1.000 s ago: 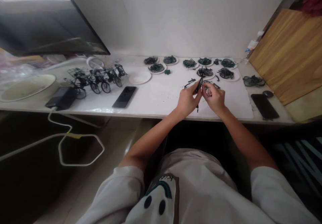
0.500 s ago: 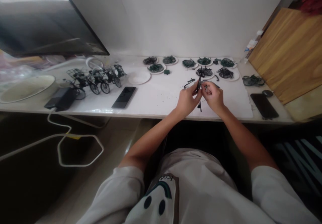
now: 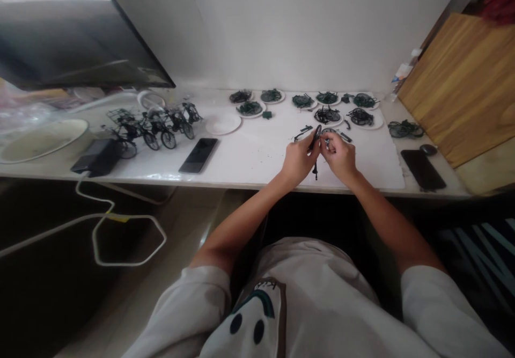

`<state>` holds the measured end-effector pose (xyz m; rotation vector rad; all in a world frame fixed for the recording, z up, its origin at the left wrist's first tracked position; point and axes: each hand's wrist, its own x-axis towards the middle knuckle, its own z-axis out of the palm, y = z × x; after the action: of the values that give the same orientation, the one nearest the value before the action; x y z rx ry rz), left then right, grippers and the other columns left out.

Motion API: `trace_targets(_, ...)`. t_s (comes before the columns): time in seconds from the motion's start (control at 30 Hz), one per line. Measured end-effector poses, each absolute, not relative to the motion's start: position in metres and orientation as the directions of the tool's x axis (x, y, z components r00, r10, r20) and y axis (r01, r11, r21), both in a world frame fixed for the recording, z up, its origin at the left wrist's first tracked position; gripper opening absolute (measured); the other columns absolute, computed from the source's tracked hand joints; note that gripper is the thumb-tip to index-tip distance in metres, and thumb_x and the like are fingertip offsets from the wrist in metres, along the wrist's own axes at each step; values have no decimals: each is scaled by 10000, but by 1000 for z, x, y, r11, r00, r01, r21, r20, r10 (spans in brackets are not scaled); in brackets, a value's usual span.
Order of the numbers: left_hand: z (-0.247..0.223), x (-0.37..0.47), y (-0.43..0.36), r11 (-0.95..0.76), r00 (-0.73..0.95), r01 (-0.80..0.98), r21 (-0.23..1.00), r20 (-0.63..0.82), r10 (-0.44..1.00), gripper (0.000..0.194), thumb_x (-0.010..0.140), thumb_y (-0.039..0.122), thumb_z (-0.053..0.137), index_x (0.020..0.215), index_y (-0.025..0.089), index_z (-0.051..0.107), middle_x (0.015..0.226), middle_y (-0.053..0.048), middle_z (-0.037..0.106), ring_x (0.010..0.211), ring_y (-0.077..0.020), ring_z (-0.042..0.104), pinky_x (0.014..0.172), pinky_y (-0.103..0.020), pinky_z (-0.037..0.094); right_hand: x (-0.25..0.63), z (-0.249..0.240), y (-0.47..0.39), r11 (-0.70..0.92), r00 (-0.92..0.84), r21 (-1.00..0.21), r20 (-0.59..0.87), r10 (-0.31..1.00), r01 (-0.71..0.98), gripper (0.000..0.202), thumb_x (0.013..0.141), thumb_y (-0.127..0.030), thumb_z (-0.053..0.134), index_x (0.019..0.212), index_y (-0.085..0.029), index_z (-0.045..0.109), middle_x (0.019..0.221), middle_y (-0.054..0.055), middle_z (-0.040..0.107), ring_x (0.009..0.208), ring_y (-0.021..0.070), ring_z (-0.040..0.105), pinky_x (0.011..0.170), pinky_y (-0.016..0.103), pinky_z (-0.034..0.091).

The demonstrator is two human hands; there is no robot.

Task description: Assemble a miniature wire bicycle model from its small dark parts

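Observation:
Above the table's front part, my left hand (image 3: 300,159) is closed around a small dark model-bicycle wheel (image 3: 317,132). My right hand (image 3: 338,155) pinches close beside that wheel, its fingertips meeting those of the left; what exactly it grips is hidden. A thin black part (image 3: 315,171) hangs below the fingers. Behind the hands lie a black strip-like part (image 3: 303,131) and another wheel (image 3: 329,131), partly covered by the right hand. Several white plates hold dark green and black bicycle parts, among them the plate of parts (image 3: 328,115) just beyond my hands.
Several assembled model bicycles (image 3: 155,127) stand on the left, near a phone (image 3: 198,155), a black box with a cable (image 3: 97,157) and a basin (image 3: 44,142). An empty plate (image 3: 223,124) lies mid-table. On the right are a dark phone (image 3: 422,169) and a wooden board (image 3: 462,89).
The wheel in my left hand has turned to show more of its face. Both hands have shifted slightly left, and the hanging black part has moved left with them.

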<state>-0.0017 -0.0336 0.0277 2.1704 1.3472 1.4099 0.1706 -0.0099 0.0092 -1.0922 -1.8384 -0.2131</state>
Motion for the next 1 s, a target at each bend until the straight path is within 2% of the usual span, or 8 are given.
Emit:
trace_targets(0.2,20,0,-31,-534,112,599,596,598,794,440,1107,324,556,1483,148,699,958,-110,850,818,-180,800,763,-256,587,167,6,-10,589,-114,-326,801,587,740,298,1096,-431,559,1115,-197,742,596,-50,549,525,136,503,591,269,403)
trace_targets(0.43,9,1,-25,-558,112,616,556,639,761,493,1115,331,545,1555,135,650,1033,-146,858,874,-200,817,799,-276,619,159,6,-13,615,-40,-450,786,617,647,255,1088,-418,573,1097,-210,720,585,-82,465,501,128,436,566,274,389)
trace_targets(0.67,9,1,-24,-639,117,611,468,745,657,452,1123,305,537,1534,183,679,1298,-153,826,1056,-215,827,886,-294,660,157,12,-16,617,-6,-500,774,634,608,261,1101,-443,585,1070,-218,715,584,-91,395,509,136,407,566,283,382)
trace_targets(0.87,7,0,-22,-579,94,654,486,708,700,496,1119,321,580,1596,188,622,1201,-152,852,911,-193,830,805,-265,634,159,20,-19,680,-4,-490,810,587,545,255,1088,-453,634,1062,-219,731,576,-99,394,504,114,375,586,272,374)
trace_targets(1.0,6,-1,-20,-600,92,620,505,712,696,463,1109,317,601,1554,204,657,1219,-137,850,957,-196,837,840,-283,646,157,23,-22,690,20,-533,798,602,490,243,1069,-455,661,1025,-225,725,567,-100,388,499,111,356,575,277,356)
